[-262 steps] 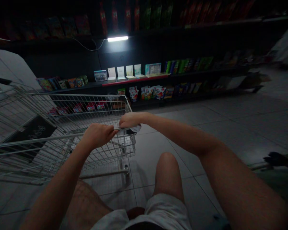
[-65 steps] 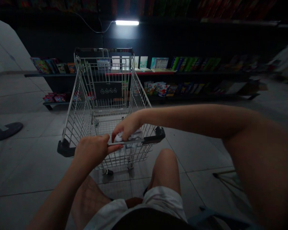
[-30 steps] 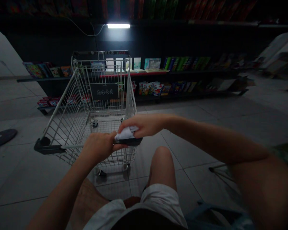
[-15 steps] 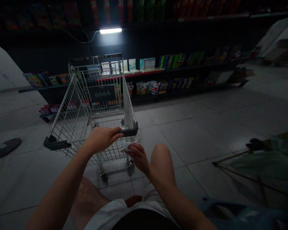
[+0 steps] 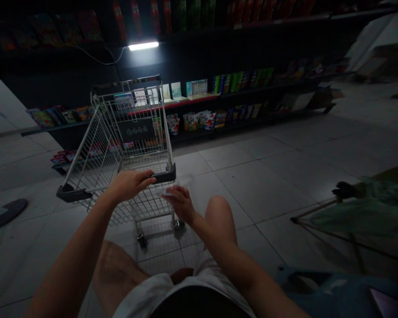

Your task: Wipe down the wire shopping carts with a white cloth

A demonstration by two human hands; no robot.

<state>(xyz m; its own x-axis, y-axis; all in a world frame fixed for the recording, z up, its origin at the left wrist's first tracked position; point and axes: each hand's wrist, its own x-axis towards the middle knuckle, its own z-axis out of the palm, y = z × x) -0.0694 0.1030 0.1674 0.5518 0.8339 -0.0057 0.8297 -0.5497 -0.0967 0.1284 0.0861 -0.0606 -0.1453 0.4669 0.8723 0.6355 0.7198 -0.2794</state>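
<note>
A wire shopping cart (image 5: 141, 152) stands in front of my knees, its dark handlebar (image 5: 164, 176) toward me. My left hand (image 5: 128, 184) is wrapped over the middle of that bar. Just below the bar's right part, my right hand (image 5: 181, 204) pinches a small white cloth or tissue (image 5: 166, 192), mostly hidden by the fingers. The cloth is close to the cart's rear wire side; whether it touches the wires I cannot tell. In the cart's far part hangs a dark panel (image 5: 137, 130) with white symbols.
Behind the cart runs a dark shelf with boxed goods (image 5: 197, 88), cans (image 5: 234, 82) and bags (image 5: 207, 119), lit by a tube lamp (image 5: 143, 46). At right is a green folding chair (image 5: 351, 218). A blue stool (image 5: 331, 287) with a phone (image 5: 386, 304) is at lower right.
My right hand and the white cloth have moved slightly left and up. The view has shifted a little, and the phone has come into sight. My left hand stays on the handlebar.
</note>
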